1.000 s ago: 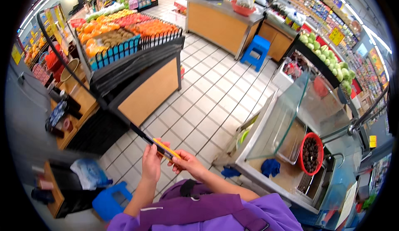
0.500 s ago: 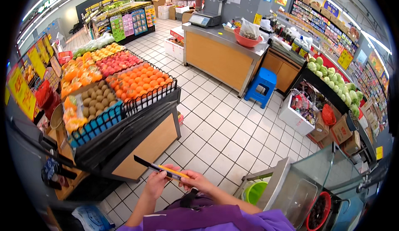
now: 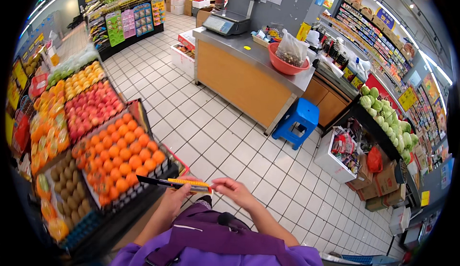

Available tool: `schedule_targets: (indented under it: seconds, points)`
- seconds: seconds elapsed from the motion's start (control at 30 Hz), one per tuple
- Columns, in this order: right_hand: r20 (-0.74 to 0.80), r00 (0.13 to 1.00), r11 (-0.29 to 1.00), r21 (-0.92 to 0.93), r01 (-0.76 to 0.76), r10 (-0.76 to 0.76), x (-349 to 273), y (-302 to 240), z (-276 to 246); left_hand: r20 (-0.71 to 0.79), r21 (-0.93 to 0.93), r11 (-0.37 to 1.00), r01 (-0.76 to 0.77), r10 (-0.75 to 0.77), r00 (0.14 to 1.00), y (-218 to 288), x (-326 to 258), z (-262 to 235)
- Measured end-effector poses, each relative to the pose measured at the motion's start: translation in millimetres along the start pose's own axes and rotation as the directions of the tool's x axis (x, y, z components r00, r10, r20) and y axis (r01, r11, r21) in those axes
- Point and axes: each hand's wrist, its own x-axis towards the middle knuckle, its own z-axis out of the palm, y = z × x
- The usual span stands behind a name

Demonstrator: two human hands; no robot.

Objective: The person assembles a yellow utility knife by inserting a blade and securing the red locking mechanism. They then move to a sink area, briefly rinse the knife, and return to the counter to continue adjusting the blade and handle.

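My left hand (image 3: 173, 203) is closed round a utility knife (image 3: 192, 183) with a yellow ridged handle. Its long black blade (image 3: 149, 180) points left, level with the front corner of the fruit stand. Just off the handle's right end is my right hand (image 3: 235, 193), its fingers loosely stretched and apart, with nothing seen in them. Oranges (image 3: 125, 146) in a black-edged crate lie beyond the blade, and kiwifruit (image 3: 67, 189) are to their left.
A steel-topped counter (image 3: 239, 93) stands ahead, bearing a scale (image 3: 226, 22) and a red basin (image 3: 287, 64). A blue stool (image 3: 299, 120) is at its right end. Farther right are a white box (image 3: 334, 155) of packets and a cabbage shelf (image 3: 385, 117). White tiles (image 3: 225, 146) cover the floor.
My right hand has come away from the knife, which stays in my left hand. I have moved forward: the fruit stand is nearer on the left, and the steel sink has left the view.
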Motion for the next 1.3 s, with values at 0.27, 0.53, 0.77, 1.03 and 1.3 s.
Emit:
schedule_targets:
  seconds: [0.27,0.53,0.77,1.03,1.3]
  points:
    - [-0.553,0.832,0.98,-0.142,-0.137,0.036,99.1,-37.1,-200.4,0.106,-0.046,0.997,0.068,-0.063,0.992,89.0,283.4,18.1]
    - [-0.512,0.856,0.958,0.275,0.086,0.07,270.1,-91.6,-327.8,0.211,0.025,0.99,0.136,-0.138,0.968,89.2,525.4,52.2]
    - [-0.244,0.965,0.975,0.175,0.137,-0.092,495.2,-203.4,-394.7,0.182,0.197,0.965,0.173,-0.209,0.961,122.5,702.1,57.6]
    - [-0.266,0.959,0.995,0.01,0.1,-0.094,660.0,-251.3,-463.7,0.197,-0.001,0.987,0.161,-0.158,0.968,150.4,876.1,14.9]
    - [-0.608,0.779,0.989,-0.103,0.11,-0.15,812.6,-281.2,-524.3,0.528,0.321,0.937,0.134,-0.295,0.796,191.7,1066.2,-16.8]
